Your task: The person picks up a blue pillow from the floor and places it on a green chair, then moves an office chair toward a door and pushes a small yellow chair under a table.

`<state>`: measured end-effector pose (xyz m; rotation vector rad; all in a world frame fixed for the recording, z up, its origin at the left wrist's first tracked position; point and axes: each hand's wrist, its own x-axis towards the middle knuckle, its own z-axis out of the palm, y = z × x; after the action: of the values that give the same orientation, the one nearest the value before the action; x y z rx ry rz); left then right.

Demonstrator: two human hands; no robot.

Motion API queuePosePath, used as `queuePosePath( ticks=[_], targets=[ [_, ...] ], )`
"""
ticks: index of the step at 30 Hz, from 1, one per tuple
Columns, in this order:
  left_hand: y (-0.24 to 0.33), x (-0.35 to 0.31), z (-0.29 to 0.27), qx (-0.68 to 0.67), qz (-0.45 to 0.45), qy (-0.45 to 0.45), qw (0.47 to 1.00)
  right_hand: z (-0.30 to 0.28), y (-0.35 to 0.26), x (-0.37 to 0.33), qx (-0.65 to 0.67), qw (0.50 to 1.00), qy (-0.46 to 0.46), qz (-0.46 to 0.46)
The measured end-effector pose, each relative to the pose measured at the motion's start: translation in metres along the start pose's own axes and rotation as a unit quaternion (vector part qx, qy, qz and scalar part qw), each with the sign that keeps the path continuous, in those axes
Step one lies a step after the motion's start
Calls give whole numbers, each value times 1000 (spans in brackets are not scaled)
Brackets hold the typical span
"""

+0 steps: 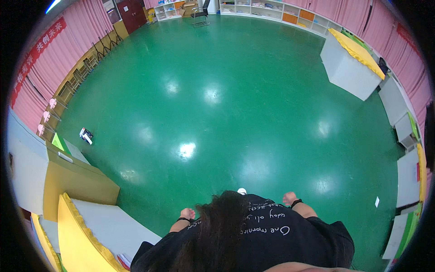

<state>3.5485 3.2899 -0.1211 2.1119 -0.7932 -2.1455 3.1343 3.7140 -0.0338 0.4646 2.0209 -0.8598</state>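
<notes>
The shirt (294, 245) is the thing nearest the hands, worn on the body, and every place here is given from it. The left hand (187, 213) is just off its left side, fingers loosely curled; the right hand (290, 198) is just beyond its upper edge, to the right, curled more like a loose fist. Nothing shows in either, but both palms are hidden, so I cannot tell whether something small is inside, nor whether the left fingers touch the cloth. Each wrist has a dark band, the left band (183, 220) and the right band (297, 202).

The step in hand looks like simply standing with the arms low. To do it well, keep both hands out past the shirt where the camera catches them, turn the palms into sight, and keep the hair (222, 222), which falls over the shirt's middle, from covering the fingers.

The shirt's long axis runs side to side, sleeve to sleeve. Just past its upper edge, between the hands, is the tip of a white shoe (242, 191); it seems to point away from the shirt, though too little shows to be sure of its axis. Left of the shirt is a yellow-edged desk (122, 226); beyond it spreads green floor (253, 122).
</notes>
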Motion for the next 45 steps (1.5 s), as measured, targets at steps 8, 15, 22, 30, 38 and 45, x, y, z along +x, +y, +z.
queuePosePath(
  ticks=[8, 15, 22, 30, 38, 45],
  targets=[
    [159, 11, 139, -45, 89, -79, 992, 28, -237, 118, -53, 974, -58, -210],
    [257, 89, 210, 582, 312, -105, 743, 84, -356, 192, -225, 942, -196, -153],
    [502, 141, 273, 62, 42, -33, 997, 59, -553, 251, -119, 972, -27, -200],
    [689, 201, 432, 322, 197, -90, 922, 73, -704, 312, -32, 984, -126, -122],
    [792, 345, 507, 231, 22, -214, 949, 46, -887, 408, 176, 984, -29, 8],
    [946, 355, 563, 19, 83, -118, 989, 72, -1115, 496, 73, 990, -30, -113]
  ],
)
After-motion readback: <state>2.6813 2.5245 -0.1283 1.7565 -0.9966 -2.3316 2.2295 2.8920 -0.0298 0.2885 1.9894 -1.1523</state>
